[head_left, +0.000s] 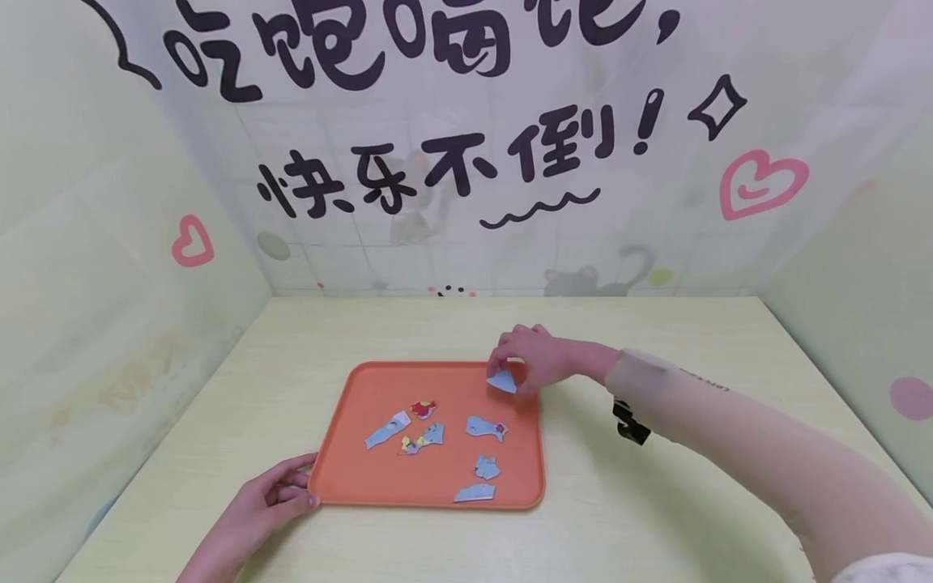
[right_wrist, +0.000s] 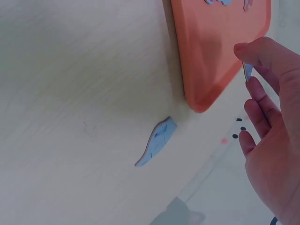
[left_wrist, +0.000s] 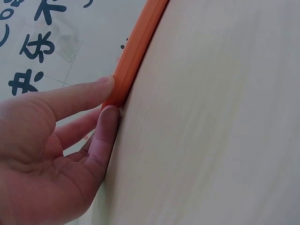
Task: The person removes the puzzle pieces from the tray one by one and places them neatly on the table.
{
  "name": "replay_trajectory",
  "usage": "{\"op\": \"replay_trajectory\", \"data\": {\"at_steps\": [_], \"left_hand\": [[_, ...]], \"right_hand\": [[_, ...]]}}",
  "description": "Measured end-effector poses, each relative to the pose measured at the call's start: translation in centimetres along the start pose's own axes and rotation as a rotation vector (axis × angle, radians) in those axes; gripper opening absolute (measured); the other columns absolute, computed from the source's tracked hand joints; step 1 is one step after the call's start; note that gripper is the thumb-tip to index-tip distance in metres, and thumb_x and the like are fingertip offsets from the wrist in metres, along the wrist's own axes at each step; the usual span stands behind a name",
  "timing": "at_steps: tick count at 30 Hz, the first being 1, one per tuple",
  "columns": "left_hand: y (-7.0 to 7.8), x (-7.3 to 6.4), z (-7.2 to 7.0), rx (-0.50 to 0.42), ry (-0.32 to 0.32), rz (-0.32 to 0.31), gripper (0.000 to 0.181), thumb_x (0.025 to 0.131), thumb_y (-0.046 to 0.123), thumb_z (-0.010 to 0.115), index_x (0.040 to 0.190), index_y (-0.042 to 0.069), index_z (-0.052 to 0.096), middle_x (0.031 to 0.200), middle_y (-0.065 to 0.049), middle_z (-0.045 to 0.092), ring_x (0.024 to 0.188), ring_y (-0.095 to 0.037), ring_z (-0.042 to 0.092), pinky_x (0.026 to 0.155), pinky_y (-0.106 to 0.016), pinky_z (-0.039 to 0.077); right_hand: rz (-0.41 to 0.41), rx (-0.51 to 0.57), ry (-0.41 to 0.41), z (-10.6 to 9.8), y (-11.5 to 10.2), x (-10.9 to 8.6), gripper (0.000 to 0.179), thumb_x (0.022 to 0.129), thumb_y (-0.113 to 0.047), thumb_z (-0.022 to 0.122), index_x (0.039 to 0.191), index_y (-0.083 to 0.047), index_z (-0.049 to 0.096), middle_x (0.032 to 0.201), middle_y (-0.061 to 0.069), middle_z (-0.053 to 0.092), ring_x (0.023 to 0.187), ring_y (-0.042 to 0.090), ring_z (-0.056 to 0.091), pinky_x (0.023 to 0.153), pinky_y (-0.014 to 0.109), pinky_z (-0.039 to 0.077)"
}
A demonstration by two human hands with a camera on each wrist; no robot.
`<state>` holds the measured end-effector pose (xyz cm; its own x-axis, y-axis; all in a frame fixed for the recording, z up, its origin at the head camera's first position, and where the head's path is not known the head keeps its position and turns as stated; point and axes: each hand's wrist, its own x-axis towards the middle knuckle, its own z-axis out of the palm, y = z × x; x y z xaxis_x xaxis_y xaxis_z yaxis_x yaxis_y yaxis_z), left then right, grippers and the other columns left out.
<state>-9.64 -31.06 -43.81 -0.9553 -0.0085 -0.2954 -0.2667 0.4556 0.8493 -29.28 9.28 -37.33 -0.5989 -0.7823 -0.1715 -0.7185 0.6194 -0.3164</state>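
Note:
An orange tray point(head_left: 430, 495) stands on the table with several blue cardboard puzzle pieces lying in it, some with red or yellow print. My left hand point(head_left: 270, 500) grips the tray's near left corner, thumb on one side and fingers on the other. In the left wrist view, the left hand's fingertips point(left_wrist: 110, 112) touch the orange rim. My right hand point(head_left: 535, 358) pinches a light blue puzzle piece point(head_left: 503, 381) over the tray's far right corner. The right wrist view shows this piece mostly covered by the fingers.
Another blue puzzle piece point(right_wrist: 158, 140) lies on the table outside the tray, near a corner; the head view does not show it. Behind the pale table point(head_left: 408, 328) rises a printed wall covering point(head_left: 437, 267), with similar covering on both sides.

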Motion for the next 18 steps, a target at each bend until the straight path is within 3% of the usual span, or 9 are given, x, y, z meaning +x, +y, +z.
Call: {"op": "replay_trajectory", "data": {"at_steps": [8,18], "left_hand": [[0.1,-0.1,0.0,-0.002,0.005,-0.005,0.070,0.088,0.017,0.074,0.149,0.004,0.041,0.116,-0.008,0.057,0.092,-0.005,0.063,0.082,-0.018,0.052],[0.1,-0.1,0.0,-0.002,0.008,-0.021,0.071,0.087,0.018,0.075,0.149,0.005,0.041,0.117,-0.008,0.058,0.093,-0.005,0.063,0.082,-0.018,0.053]], "right_hand": [[0.014,-0.034,0.043,-1.7,1.4,-1.3,0.041,0.081,-0.016,0.077,0.119,-0.027,0.067,0.112,-0.004,0.062,0.111,0.021,0.046,0.095,0.047,0.033],[0.040,-0.055,0.090,-1.6,4.2,-3.2,0.041,0.080,-0.012,0.077,0.118,-0.024,0.069,0.117,-0.001,0.064,0.108,0.023,0.046,0.090,0.046,0.034]]}}
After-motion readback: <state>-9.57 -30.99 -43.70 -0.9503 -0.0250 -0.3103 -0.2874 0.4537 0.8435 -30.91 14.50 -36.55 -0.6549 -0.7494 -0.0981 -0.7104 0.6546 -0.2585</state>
